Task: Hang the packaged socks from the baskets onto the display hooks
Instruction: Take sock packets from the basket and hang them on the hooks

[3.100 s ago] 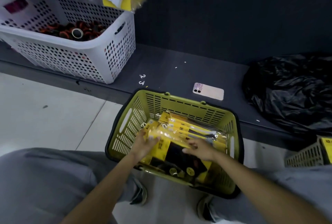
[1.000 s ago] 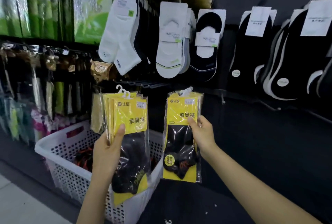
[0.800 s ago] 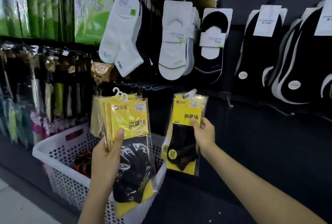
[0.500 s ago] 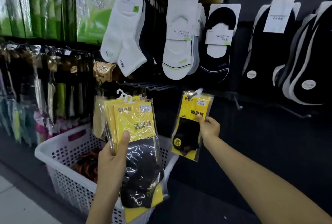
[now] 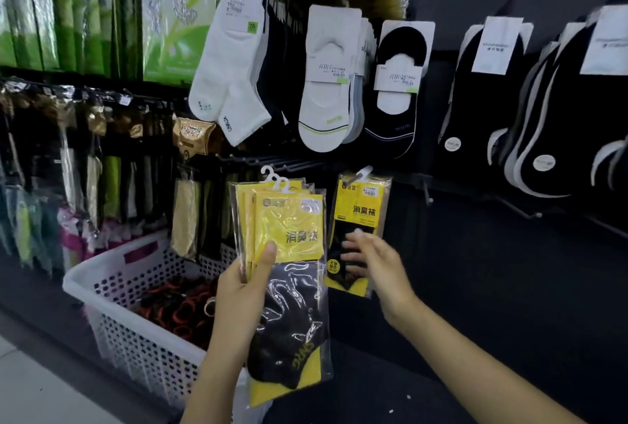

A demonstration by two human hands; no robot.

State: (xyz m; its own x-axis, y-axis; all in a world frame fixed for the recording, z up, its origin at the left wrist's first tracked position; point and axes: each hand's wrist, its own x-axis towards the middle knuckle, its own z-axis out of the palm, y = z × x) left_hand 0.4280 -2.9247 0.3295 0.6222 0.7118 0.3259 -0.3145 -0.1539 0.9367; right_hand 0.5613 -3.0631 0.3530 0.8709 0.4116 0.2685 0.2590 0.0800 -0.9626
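Observation:
My left hand (image 5: 243, 291) grips a stack of several yellow-and-black sock packs (image 5: 289, 253) with white hangers on top, thumb across the front pack. One single yellow sock pack (image 5: 360, 206) hangs by its white hanger from a black display hook (image 5: 346, 182) on the dark wall. My right hand (image 5: 370, 260) is blurred just in front of its lower half, fingers spread and holding nothing.
A white perforated basket (image 5: 112, 274) with red-and-black items stands at lower left. White and black socks (image 5: 323, 83) hang on hooks above; bare black hooks (image 5: 523, 209) stick out at the right. Packaged goods fill the left racks.
My right hand carried the single pack up to the wall hook and let go of it; it now hangs on its own. The left hand keeps its stack.

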